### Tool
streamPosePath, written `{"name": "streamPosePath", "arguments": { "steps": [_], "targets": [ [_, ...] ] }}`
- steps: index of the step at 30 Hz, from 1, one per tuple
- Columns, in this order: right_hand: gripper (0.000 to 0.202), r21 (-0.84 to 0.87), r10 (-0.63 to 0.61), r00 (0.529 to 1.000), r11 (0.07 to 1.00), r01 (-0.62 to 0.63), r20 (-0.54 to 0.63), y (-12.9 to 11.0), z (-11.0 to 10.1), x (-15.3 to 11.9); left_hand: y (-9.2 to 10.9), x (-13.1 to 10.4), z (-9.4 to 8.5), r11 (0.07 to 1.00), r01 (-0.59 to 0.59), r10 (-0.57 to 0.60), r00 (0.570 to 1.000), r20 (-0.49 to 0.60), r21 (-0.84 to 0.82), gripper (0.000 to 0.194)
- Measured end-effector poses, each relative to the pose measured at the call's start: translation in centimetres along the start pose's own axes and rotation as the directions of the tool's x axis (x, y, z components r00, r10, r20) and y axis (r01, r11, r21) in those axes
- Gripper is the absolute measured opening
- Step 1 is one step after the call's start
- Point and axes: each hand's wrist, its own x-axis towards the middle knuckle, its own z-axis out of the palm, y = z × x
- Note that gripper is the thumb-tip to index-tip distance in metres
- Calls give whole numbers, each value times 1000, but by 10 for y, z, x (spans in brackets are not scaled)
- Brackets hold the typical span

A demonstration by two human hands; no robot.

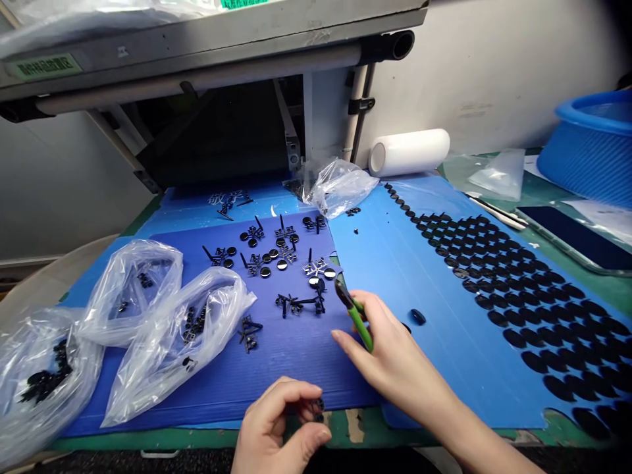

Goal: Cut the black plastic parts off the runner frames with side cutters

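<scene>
Nearest the lens, the left hand [276, 428] pinched a small black moulded part [318, 409] between thumb and curled fingers, at the near edge of the blue corrugated sheet [296, 355]. Just beyond it, the right hand [390, 349] was closed around green-handled cutters [353, 309]. Trimming parts off their runners looked to be the step in hand; a steady, close snip seemed called for. Glossy black sprues [299, 304] lay mid-sheet, crinkled clear bags [168, 329] at its left, and flat oval pieces [518, 289] in rows to its right.
</scene>
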Motion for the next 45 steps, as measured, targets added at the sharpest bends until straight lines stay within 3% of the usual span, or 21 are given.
{"name": "streamPosePath", "arguments": {
  "steps": [3,7,14,16,18,20,21,23,25,27,32,35,38,40,42,45],
  "targets": [
    [34,-44,-32,999,999,32,-10,0,11,17,5,-4,3,981,106,-119,990,-73,-160,20],
    [26,-113,-21,1000,993,22,7,-1,21,28,9,-7,0,933,208,-237,969,-66,-293,23],
    [10,-182,-11,999,983,16,32,-1,27,32,8,-9,-2,957,143,-174,979,-103,-253,22],
    [9,-188,-5,1000,982,10,26,1,29,33,13,-6,-15,993,60,-83,972,-222,-105,20],
    [11,-192,-2,1000,981,4,11,3,30,35,22,0,-40,978,2,86,906,-414,208,19],
    [15,-194,-9,1000,981,8,-1,3,31,38,33,8,-75,810,44,322,801,-505,585,22],
    [18,-195,-14,1000,981,13,-4,2,31,39,38,12,-92,684,71,410,786,-463,726,24],
    [22,-201,-29,1000,979,28,-4,0,32,41,44,21,-120,488,119,412,842,-348,865,28],
    [25,-211,-50,999,976,50,6,-3,33,43,46,28,-131,381,97,399,880,-258,920,35],
    [27,-216,-79,996,973,83,27,-5,34,45,46,31,-125,371,27,448,870,-204,928,37],
    [22,-176,-118,991,976,126,57,-2,31,52,46,33,-82,447,-236,547,835,-55,863,22],
    [18,-104,-105,994,989,108,37,3,20,49,39,34,-59,546,-329,520,854,-4,770,19],
    [18,1,-72,997,997,72,30,0,5,35,25,34,-33,802,-281,361,931,-53,527,22],
    [23,100,-70,995,993,62,76,-9,-2,20,14,32,-13,965,-163,181,981,-69,204,36],
    [29,250,-94,980,967,48,177,-20,-5,5,6,28,4,994,-93,94,996,11,-65,37],
    [38,436,-123,947,900,-20,297,-34,-1,-5,6,18,3,982,-170,174,984,46,-87,15]
  ]
}}
